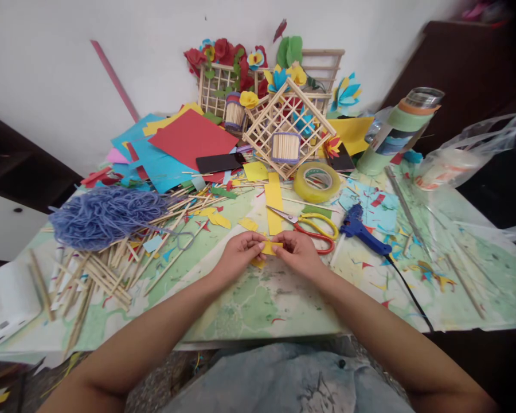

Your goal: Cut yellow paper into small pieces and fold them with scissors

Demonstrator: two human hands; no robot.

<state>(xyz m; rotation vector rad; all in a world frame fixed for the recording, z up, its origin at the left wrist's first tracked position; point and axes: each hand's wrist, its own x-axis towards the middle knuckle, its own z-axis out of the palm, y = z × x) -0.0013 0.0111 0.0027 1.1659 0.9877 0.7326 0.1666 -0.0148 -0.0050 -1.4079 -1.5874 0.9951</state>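
On the map-printed table cover (pixel 264 307), a heap of blue yarn (pixel 105 218) lies at ten o'clock from the hands, a blue glue gun (pixel 361 231) at two, red-and-yellow scissors (pixel 312 230) at one, just beside the right hand (pixel 298 254). The left hand (pixel 239 256) comes together with it — both pinching a small yellow paper piece (pixel 272 248) at their fingertips.

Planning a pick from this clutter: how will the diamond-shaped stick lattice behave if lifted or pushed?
The stick lattice is probably light for its size, being thin sticks with open gaps. Its joints look fragile under a one-corner lift. It seems to stand on one corner, so a push would likely tip it.
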